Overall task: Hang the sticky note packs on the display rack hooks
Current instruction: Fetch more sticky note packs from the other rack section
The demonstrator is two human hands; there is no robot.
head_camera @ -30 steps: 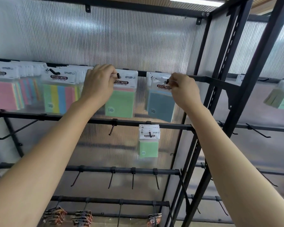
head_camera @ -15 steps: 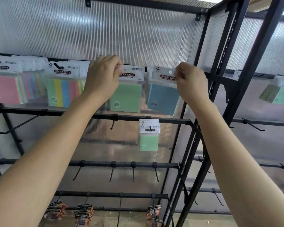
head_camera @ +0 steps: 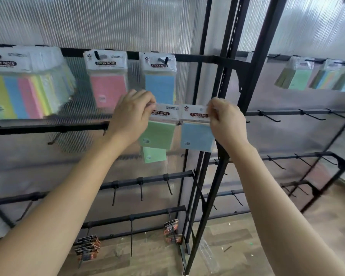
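Note:
My left hand pinches the white header of a green sticky note pack. My right hand pinches the header of a blue sticky note pack. Both packs hang side by side in the air, below the top rail of the black display rack and in front of its second rail. On the top rail's hooks hang a pink pack, a blue pack and multicolour packs. A small green pack hangs just behind and below the held green one.
Bare black hooks line the lower rails, and more stand on the right-hand rack section. More packs hang at the upper right. Small dark carded items hang near the wooden floor. A black upright post rises between the rack sections.
Both hands have come down from the top rail's hooks with the green and blue packs in them; a pink and another blue pack now show on those hooks. The view has tilted down.

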